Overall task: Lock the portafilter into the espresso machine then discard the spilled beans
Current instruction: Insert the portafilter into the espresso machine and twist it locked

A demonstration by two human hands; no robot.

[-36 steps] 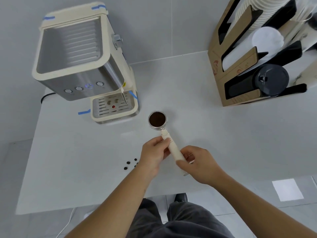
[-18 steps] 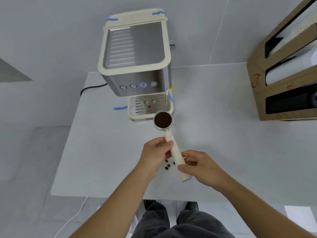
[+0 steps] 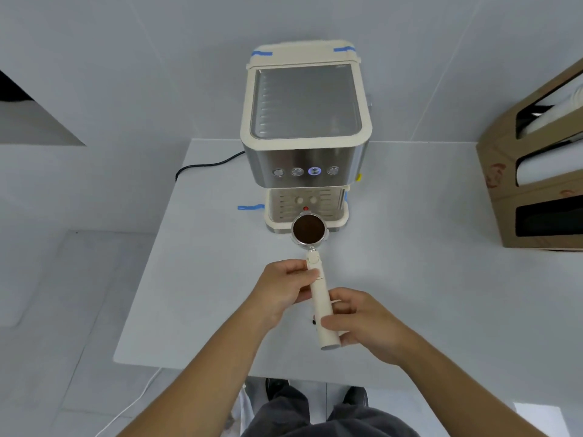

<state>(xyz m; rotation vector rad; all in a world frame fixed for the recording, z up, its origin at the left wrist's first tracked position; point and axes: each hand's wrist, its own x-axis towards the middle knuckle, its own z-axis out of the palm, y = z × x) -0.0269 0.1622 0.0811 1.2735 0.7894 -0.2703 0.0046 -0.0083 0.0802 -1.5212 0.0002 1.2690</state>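
Observation:
The portafilter (image 3: 320, 294) has a cream handle and a metal basket full of dark ground coffee (image 3: 308, 230). My left hand (image 3: 282, 291) grips the upper part of the handle, and my right hand (image 3: 362, 323) grips its lower end. The basket hovers just in front of the drip tray of the cream and steel espresso machine (image 3: 304, 137), which stands at the back of the white table (image 3: 205, 279). The spilled beans (image 3: 314, 321) are almost hidden beneath the handle and my hands; only a dark speck shows.
A cardboard cup and lid dispenser (image 3: 536, 184) stands on the right side of the table. A black power cord (image 3: 202, 167) runs off the table behind the machine on the left. Blue tape marks lie beside the machine's base.
The portafilter, held in both hands, has moved closer to the machine's front. The view has swung so the machine sits centred, and the beans have slipped out of sight under the handle.

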